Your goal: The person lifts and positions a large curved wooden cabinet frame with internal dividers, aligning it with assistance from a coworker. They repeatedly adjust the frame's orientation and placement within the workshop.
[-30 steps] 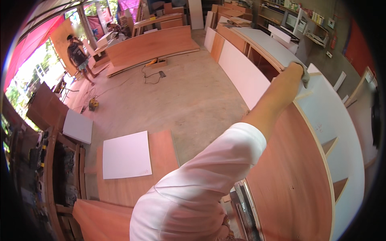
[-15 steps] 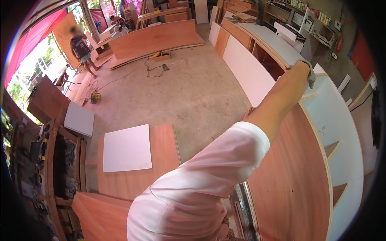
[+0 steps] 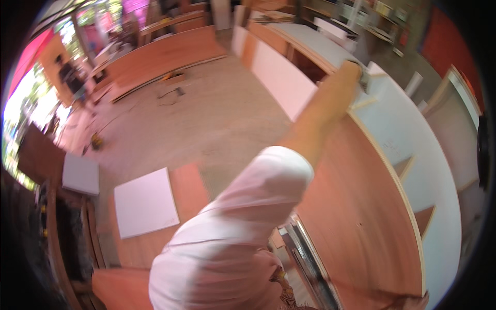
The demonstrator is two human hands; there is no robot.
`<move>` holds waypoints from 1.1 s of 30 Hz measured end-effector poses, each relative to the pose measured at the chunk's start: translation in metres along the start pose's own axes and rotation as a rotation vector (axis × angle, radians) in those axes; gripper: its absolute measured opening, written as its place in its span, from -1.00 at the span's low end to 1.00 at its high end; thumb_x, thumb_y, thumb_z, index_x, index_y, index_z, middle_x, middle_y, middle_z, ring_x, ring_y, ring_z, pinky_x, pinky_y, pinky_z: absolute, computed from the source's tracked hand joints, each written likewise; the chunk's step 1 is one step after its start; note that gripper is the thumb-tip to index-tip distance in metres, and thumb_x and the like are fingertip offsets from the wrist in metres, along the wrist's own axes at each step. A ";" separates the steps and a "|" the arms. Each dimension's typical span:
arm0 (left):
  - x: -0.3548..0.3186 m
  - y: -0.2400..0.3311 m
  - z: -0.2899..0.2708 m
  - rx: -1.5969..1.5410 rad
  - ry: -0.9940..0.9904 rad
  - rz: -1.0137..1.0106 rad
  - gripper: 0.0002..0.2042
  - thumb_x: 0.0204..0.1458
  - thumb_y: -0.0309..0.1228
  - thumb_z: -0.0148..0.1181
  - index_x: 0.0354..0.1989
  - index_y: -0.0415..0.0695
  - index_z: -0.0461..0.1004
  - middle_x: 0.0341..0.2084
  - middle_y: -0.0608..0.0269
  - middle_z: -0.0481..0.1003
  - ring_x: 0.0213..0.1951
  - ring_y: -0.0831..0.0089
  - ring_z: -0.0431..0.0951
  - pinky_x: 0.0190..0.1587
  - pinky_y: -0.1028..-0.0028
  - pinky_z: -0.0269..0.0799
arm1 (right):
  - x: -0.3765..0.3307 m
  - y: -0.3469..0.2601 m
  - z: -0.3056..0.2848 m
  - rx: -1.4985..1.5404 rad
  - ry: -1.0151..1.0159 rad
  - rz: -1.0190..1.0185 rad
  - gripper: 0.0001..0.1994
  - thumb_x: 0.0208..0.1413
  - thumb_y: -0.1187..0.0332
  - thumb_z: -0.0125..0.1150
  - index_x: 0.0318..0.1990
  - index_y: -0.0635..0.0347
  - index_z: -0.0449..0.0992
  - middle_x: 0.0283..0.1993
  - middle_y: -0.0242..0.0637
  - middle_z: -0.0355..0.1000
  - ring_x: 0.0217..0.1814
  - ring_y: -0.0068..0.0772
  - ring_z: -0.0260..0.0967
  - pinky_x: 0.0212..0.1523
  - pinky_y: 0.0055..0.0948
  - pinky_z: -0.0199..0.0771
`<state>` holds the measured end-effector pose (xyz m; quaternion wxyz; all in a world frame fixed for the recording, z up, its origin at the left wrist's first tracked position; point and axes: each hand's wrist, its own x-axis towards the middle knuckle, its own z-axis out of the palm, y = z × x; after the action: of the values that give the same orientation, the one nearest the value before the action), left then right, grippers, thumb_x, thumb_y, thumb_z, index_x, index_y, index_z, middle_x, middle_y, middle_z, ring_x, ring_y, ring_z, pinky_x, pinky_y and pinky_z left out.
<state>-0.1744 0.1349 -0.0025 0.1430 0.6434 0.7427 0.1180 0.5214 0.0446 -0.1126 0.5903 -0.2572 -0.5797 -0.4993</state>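
Observation:
A long open cabinet (image 3: pixel 361 222) lies along my right side, with a reddish-brown plywood panel, pale edging and a white-blue interior with short dividers. My left arm, in a white sleeve, reaches across to its far end. There my left hand (image 3: pixel 364 81), in a grey glove, is bent over the cabinet's edge; the wrist hides part of the fingers. At the bottom right, my right hand (image 3: pixel 415 301) is curled at the near corner of the same edge, blurred and partly cut off by the frame.
A white board (image 3: pixel 146 202) lies on plywood at the left. Beyond my left hand stands another long cabinet (image 3: pixel 310 39). Tools and cords (image 3: pixel 173 94) lie on the floor. A person (image 3: pixel 71 77) stands at the far left. A metal-railed device (image 3: pixel 305 253) sits beside the cabinet.
The whole view has swung, so the room shifts left and down a little. My left hand stays at the cabinet's far end. My right hand has come into sight at the near corner.

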 end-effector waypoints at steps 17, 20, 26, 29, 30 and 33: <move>0.061 -0.095 0.000 -0.038 0.140 -0.089 -0.42 -0.18 -0.09 0.56 -0.13 -0.38 0.66 -0.25 -0.20 0.66 -0.17 -0.01 0.64 -0.01 0.21 0.49 | 0.010 -0.035 -0.020 -0.063 -0.276 0.322 -0.63 0.48 0.19 -0.20 -0.16 0.22 0.52 -0.09 -0.18 0.42 0.10 -0.03 0.33 0.43 0.14 0.00; 0.050 -0.091 -0.006 -0.089 0.144 -0.099 -0.41 -0.17 -0.11 0.56 -0.12 -0.40 0.65 -0.24 -0.18 0.65 -0.18 -0.01 0.63 -0.01 0.21 0.48 | 0.009 -0.038 -0.018 -0.044 -0.277 0.336 -0.64 0.48 0.19 -0.19 -0.16 0.22 0.52 -0.09 -0.18 0.41 0.10 -0.04 0.33 0.43 0.15 -0.01; 0.040 -0.067 -0.008 -0.086 0.130 -0.122 -0.45 -0.11 -0.17 0.56 -0.06 -0.41 0.64 -0.22 -0.05 0.66 -0.18 0.12 0.60 -0.01 0.23 0.46 | 0.012 -0.037 -0.020 -0.060 -0.277 0.345 -0.63 0.48 0.18 -0.18 -0.15 0.22 0.52 -0.09 -0.17 0.41 0.11 -0.04 0.33 0.44 0.14 -0.01; 0.049 -0.097 -0.005 -0.049 0.137 -0.104 -0.45 -0.10 -0.16 0.55 -0.07 -0.41 0.64 -0.23 -0.05 0.67 -0.19 0.12 0.60 -0.02 0.23 0.46 | 0.011 -0.041 -0.015 -0.038 -0.274 0.342 -0.63 0.48 0.18 -0.18 -0.14 0.23 0.52 -0.10 -0.16 0.42 0.11 -0.03 0.34 0.45 0.12 0.00; 0.050 -0.096 -0.005 -0.017 0.140 -0.102 -0.45 -0.10 -0.16 0.55 -0.08 -0.41 0.65 -0.23 -0.04 0.67 -0.19 0.12 0.60 -0.02 0.24 0.46 | 0.012 -0.041 -0.015 -0.041 -0.270 0.340 -0.63 0.48 0.18 -0.18 -0.14 0.23 0.53 -0.10 -0.16 0.42 0.10 -0.03 0.34 0.44 0.12 0.00; 0.053 -0.089 -0.006 0.021 0.123 -0.097 -0.46 -0.09 -0.16 0.54 -0.09 -0.40 0.65 -0.25 -0.03 0.67 -0.20 0.14 0.60 -0.03 0.25 0.46 | 0.012 -0.039 -0.014 -0.046 -0.237 0.335 -0.64 0.47 0.18 -0.15 -0.14 0.23 0.53 -0.11 -0.15 0.43 0.09 -0.03 0.35 0.44 0.12 0.02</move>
<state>-0.2655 0.1742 -0.0323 0.0958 0.5997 0.7816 0.1425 0.4904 0.0144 -0.1153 0.5868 -0.4206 -0.5825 -0.3736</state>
